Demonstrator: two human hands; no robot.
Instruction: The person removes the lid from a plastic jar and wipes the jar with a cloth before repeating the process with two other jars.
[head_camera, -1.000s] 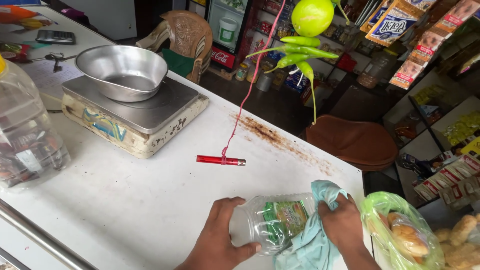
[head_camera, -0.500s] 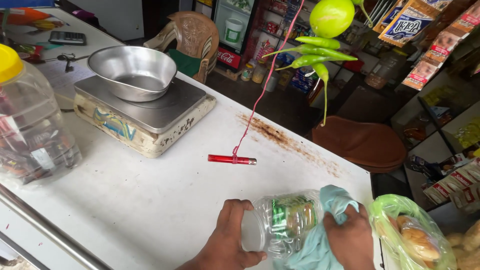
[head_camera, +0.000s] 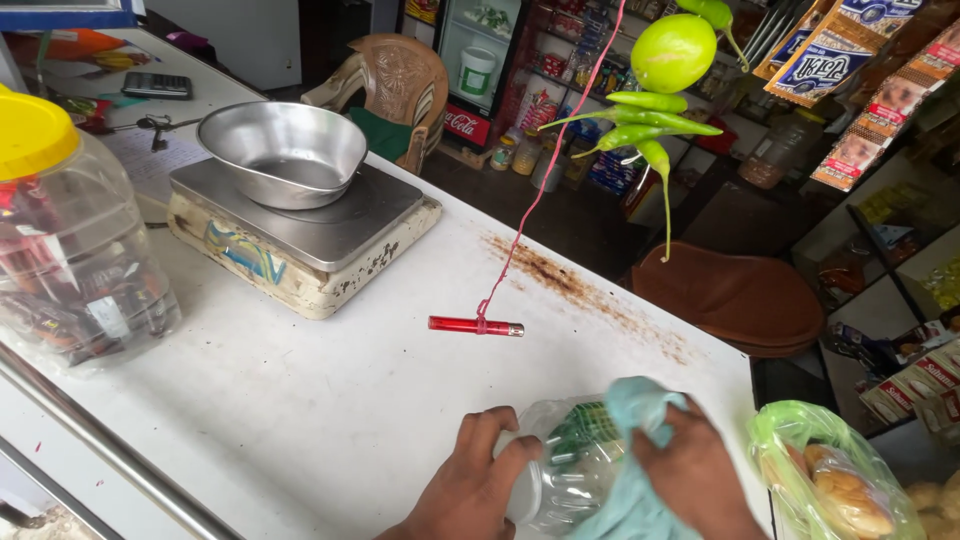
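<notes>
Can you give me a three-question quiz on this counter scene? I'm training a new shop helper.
1. True or false: the bowl sits on the scale.
2. What does the right hand press on the jar? A) cloth B) sponge C) paper
3. What colour is the big jar's lid?

Key: 1 true. 2 A, a cloth, while the left hand steadies the jar. 3 yellow.

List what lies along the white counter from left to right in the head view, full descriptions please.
Clear plastic jar with yellow lid → steel bowl on the worn weighing scale → red lighter on a string → left hand → right hand → green plastic bag of buns.
</notes>
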